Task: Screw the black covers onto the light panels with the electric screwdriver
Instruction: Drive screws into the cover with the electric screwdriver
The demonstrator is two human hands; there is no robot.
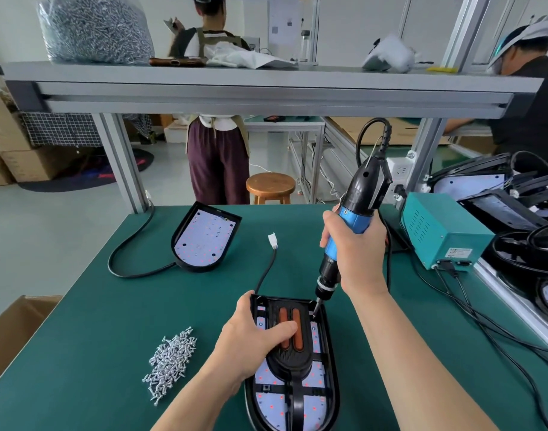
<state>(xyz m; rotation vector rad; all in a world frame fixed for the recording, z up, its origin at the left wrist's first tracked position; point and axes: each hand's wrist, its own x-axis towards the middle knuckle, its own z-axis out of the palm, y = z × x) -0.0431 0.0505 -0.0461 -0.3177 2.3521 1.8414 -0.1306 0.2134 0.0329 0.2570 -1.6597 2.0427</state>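
Nearest me at six o'clock, light panel (272, 405) under black cover (285, 360); my left hand (251, 340) presses flat on the cover, my right hand (356, 256) grips the screwdriver (353, 219), bit at its one o'clock corner

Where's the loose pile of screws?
Head view, lower left: the pile of screws lies on the green mat, just left of the left hand pressing the near light panel.

This was a factory assembly workshop. Aluminium-framed benches (266, 94) carried a green mat (80, 306), a bulging bag of screws (94, 29) and stacked light panels (496, 209), while cardboard boxes (14, 157) sat on the floor and another worker (218, 157) stood at a neighbouring bench
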